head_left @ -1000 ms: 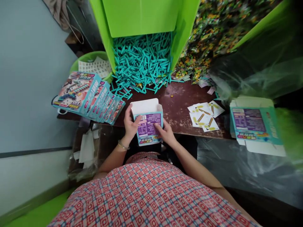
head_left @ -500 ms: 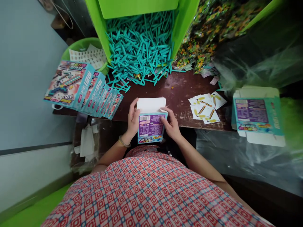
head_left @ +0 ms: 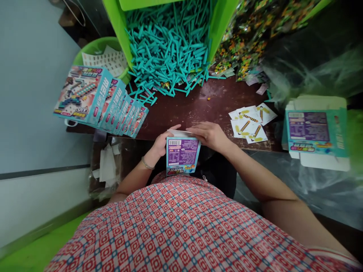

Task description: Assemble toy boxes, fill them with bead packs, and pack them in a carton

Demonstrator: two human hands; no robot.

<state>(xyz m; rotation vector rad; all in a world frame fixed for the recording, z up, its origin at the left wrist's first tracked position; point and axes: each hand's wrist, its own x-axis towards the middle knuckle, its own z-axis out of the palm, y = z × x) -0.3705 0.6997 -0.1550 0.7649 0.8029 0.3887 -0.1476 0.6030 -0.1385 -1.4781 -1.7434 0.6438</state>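
Currently, the left hand [head_left: 160, 146] holds the printed carton [head_left: 182, 155] by its left edge, seemingly to steady it between the surface [head_left: 170, 115] and the patterned shirt [head_left: 170, 215]. The right hand [head_left: 211, 136] touches the white end flap [head_left: 180, 133], probably for control; whether it pinches cannot be told.

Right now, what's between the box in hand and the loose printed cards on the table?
The right hand, at the box's top edge, then a strip of worn brown tabletop before the cards. Shows in the head view.
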